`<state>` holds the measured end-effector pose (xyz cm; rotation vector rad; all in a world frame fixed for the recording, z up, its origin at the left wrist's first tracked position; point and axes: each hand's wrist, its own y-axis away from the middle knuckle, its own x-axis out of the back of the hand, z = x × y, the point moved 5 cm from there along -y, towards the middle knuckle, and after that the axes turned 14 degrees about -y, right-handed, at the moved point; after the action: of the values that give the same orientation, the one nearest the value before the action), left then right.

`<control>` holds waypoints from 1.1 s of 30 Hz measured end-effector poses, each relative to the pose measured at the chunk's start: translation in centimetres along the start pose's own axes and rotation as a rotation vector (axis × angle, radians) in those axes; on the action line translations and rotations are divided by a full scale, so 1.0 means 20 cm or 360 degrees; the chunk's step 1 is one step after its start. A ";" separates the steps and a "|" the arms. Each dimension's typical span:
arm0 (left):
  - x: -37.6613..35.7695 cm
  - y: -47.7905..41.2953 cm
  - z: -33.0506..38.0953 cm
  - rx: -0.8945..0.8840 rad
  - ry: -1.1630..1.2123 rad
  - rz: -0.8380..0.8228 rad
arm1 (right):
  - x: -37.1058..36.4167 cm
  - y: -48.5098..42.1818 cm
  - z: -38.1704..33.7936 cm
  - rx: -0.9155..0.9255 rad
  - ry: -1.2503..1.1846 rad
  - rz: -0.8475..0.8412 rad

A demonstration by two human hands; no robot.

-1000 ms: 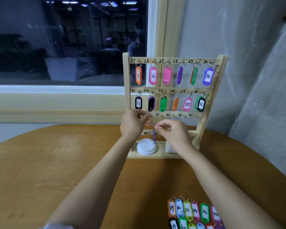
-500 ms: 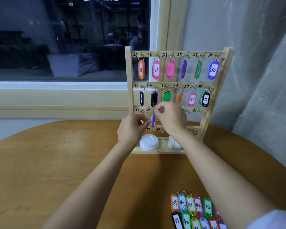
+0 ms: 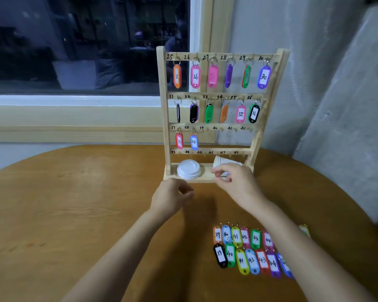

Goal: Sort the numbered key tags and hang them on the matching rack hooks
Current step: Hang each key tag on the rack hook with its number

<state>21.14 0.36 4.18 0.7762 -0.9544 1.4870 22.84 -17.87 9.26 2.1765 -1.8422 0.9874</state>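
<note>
Red tag 37 [image 3: 179,141], blue tag 38 [image 3: 194,142] (white labels), pale wooden rack [image 3: 165,118]

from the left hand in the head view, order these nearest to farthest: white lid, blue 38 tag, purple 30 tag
1. white lid, on the rack base, just above the left hand.
2. blue 38 tag, third row, above the lid.
3. purple 30 tag, top row, far right.
</note>
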 end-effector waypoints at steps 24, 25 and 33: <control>-0.34 0.19 0.25 -0.0228 -0.0218 -0.0204 | -0.03 0.54 0.28 -0.0339 0.0070 -0.0239; -0.34 0.19 0.25 -0.0226 -0.0222 -0.0210 | -0.05 0.54 0.28 -0.0329 0.0110 -0.0261; -0.34 0.19 0.22 -0.0220 -0.0245 -0.0182 | -0.14 0.57 0.21 -0.0232 0.0437 -0.0391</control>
<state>18.12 -6.75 -0.26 0.8392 -1.0979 1.2625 13.86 -20.49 1.02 2.0049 -1.4395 1.0056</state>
